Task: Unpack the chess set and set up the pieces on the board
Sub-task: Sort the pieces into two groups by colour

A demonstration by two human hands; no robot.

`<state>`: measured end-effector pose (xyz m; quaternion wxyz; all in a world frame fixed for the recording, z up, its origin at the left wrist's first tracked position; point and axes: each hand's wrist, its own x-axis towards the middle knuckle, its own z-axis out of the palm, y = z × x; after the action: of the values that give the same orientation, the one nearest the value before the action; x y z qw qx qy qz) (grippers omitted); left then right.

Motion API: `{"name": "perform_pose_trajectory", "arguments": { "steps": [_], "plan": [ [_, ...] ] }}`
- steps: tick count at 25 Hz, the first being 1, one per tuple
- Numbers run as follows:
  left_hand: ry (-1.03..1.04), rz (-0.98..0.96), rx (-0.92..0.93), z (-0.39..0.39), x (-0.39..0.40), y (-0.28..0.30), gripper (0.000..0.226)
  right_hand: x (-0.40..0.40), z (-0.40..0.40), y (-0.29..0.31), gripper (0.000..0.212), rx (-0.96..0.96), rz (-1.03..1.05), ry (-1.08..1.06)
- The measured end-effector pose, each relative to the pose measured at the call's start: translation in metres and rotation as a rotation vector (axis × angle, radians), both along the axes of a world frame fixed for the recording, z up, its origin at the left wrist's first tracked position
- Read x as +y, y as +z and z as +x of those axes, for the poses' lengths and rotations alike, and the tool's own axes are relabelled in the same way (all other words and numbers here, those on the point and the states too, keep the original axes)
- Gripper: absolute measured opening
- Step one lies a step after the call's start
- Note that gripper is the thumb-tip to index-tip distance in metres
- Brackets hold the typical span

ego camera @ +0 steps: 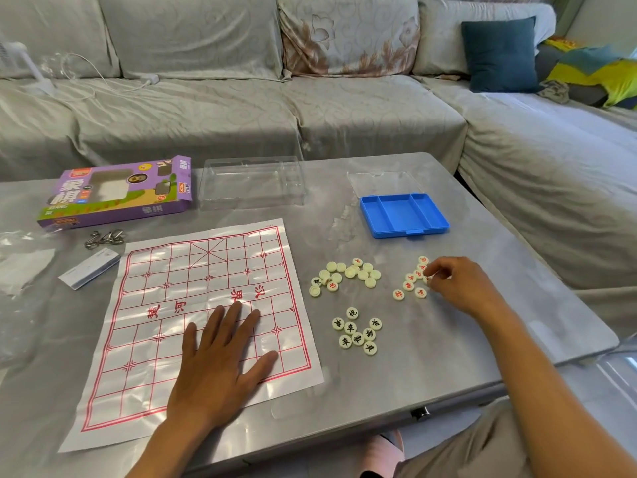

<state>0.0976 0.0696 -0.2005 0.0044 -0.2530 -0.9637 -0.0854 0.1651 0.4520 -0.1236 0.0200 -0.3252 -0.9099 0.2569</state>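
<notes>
The right hand [458, 284] sits at the small cluster of cream round plastic pieces with red characters [410, 282], at about three o'clock from the thin white paper board printed with a red grid [206, 326]. Its grip is nearly closed: fingers curled, tips down on a piece at the cluster's right edge, though whether that piece is actually pinched or only touched is too small to tell. The left hand [220, 360] lies flat, fingers straight and spread, pressing the lower middle of the board onto the grey marbled bench [448, 339]; it holds nothing.

What the coming move turns on is direction. The board lies to the nine o'clock side of the right hand's grip, well apart, with two other groups between: a mixed pile of mostly face-down pieces [348, 276] and a cluster with black characters [356, 332], nearer the board's right edge. So the right hand is the nearer one to every piece, and any carry runs leftward across the bench, probably passing over those piles. No piece stands on the board yet, so placing has not begun. The open blue plastic tray [403, 215] lies empty at twelve o'clock from the pieces.
</notes>
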Motion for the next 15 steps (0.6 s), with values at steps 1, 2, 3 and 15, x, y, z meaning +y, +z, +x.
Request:
{"name": "perform_pose_trajectory", "arguments": {
  "steps": [1, 2, 3, 15],
  "plan": [
    [-0.002, 0.001, 0.006, 0.000, 0.000, 0.000, 0.086, -0.007, -0.002, 0.000, 0.008, -0.009, -0.002, 0.028],
    [-0.007, 0.001, 0.009, 0.000, 0.000, -0.001, 0.084, -0.015, -0.006, -0.002, 0.013, -0.002, -0.001, 0.063],
    [-0.012, 0.001, 0.009, 0.001, -0.001, -0.002, 0.082, -0.025, -0.010, -0.005, 0.019, 0.006, -0.003, 0.107],
    [-0.002, 0.010, 0.018, 0.000, 0.000, -0.005, 0.080, -0.074, -0.034, -0.039, 0.023, 0.141, 0.188, 0.198]
  ]
}}
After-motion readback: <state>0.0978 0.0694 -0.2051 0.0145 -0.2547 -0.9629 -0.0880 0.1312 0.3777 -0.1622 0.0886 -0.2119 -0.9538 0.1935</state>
